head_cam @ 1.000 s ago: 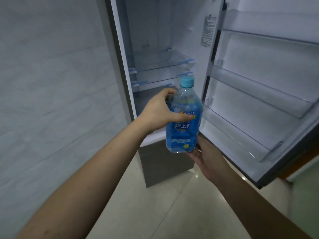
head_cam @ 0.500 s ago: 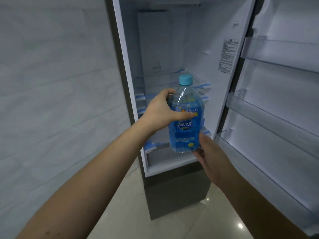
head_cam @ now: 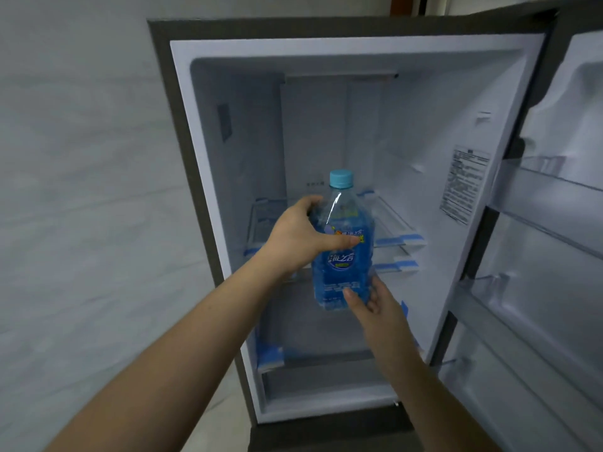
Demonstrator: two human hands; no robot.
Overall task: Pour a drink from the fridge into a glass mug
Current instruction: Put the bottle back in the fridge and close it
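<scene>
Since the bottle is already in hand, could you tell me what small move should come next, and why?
Probably draw the bottle back clear of the fridge. Both the left hand and right hand grip it upright, its cap on, before the open compartment, and no mug is in view.

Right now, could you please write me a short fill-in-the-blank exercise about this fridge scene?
1. The bottle has a light ____ cap.
2. The left hand grips the bottle's ____ part.
3. The right hand supports the bottle near its ____.
4. The fridge door stands ____.

Missing words: blue; upper; bottom; open
</scene>
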